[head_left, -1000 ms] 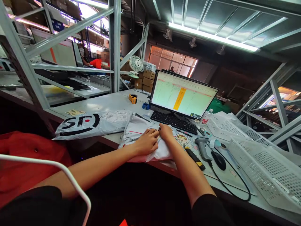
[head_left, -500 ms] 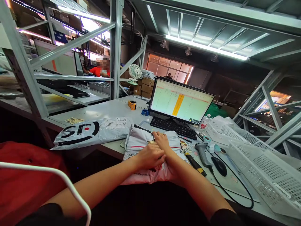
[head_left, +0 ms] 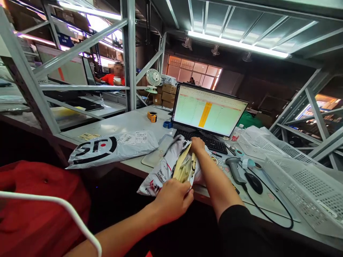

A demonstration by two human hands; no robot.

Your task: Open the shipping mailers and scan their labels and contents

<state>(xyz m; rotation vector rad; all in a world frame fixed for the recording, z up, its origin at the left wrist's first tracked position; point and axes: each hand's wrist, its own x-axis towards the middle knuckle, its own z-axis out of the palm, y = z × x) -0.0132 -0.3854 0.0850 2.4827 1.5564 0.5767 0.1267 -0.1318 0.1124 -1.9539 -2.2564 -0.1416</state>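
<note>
A white plastic mailing bag (head_left: 162,175) with dark and red print lies tilted over the front edge of the desk, torn open along its length. Pale yellow contents (head_left: 183,166) in clear wrapping show through the gap. My left hand (head_left: 174,198) pinches the torn edge at the near end of the opening. At the far end, my right hand (head_left: 197,145) is closed on the bag's other side, its fingertips partly hidden. To the left, a sealed grey-white parcel (head_left: 124,148) with a label and large black lettering rests on the desk.
Behind the bag stand a monitor (head_left: 209,110) and a keyboard (head_left: 218,144). A barcode scanner (head_left: 235,169), a mouse (head_left: 254,183) and white perforated baskets (head_left: 300,192) are to the right. Tape rolls (head_left: 152,116) sit at the back. A red cloth item (head_left: 45,185) is at lower left.
The bag has gone from lying flat with both hands together on it to tilted and torn wide open. My left hand has moved nearer me, my right farther away; yellow contents now show.
</note>
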